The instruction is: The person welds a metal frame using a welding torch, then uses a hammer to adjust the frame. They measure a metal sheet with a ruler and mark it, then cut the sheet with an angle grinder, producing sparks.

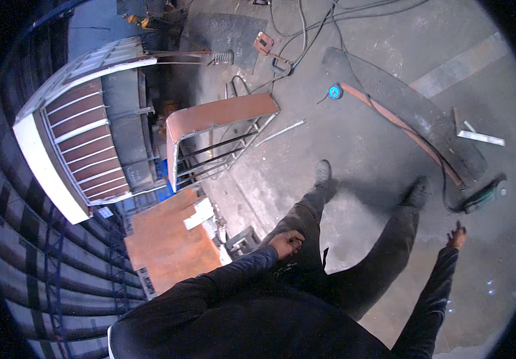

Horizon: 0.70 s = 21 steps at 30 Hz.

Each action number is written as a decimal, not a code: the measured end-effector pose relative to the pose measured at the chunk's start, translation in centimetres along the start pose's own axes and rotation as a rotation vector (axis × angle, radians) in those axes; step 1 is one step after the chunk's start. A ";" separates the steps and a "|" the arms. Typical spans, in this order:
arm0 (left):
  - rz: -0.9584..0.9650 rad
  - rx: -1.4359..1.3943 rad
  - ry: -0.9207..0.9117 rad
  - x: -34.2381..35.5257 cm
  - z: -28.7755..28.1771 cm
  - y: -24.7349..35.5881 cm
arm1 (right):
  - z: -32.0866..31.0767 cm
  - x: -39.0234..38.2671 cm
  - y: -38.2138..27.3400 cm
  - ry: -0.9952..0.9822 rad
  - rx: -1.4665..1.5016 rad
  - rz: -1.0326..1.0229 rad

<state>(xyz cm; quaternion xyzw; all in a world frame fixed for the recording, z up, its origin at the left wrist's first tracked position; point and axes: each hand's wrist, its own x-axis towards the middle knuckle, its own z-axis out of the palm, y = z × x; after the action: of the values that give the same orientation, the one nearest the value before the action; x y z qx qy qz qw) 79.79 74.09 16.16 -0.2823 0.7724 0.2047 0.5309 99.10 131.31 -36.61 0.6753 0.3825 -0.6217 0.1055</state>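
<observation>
My right hand [458, 237] is stretched out low at the right with its fingers apart, holding nothing. Just beyond its fingertips, a green corded power tool [483, 196], shaped like an angle grinder, lies on the floor. A gap shows between the hand and the tool. Its dark cable [446, 179] runs up along a long reddish metal bar [401, 128]. My left hand [286, 244] rests against my left thigh, fingers curled in, with no object showing in it. My shoes stand apart on the floor.
A blue tape measure [335, 91] lies at the bar's far end. White metal offcuts [480, 138] are at the right. A brown-panelled frame [222, 116] and a rusty sheet [171, 242] stand to the left, behind them a large white-edged structure [52, 167]. Loose cables [306, 30] cross the far floor.
</observation>
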 end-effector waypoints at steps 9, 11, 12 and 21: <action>0.087 0.006 0.096 0.5 2.3 -3.7 | 3.3 13.3 1.4 -0.019 0.089 -0.021; -0.014 0.036 0.129 0.1 2.8 -2.2 | 4.1 14.6 2.5 -0.066 0.127 -0.042; -0.064 0.051 0.146 -0.1 2.8 -1.7 | 4.5 15.1 3.2 -0.055 0.088 -0.035; 0.195 0.165 0.163 1.5 3.4 -3.2 | 4.3 16.6 4.4 0.052 0.134 -0.345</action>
<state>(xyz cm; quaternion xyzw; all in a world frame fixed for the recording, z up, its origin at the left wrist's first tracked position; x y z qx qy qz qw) 83.84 73.47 13.48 -0.1771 0.8508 0.1677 0.4654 97.66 132.05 -54.27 0.6209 0.4530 -0.6372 -0.0579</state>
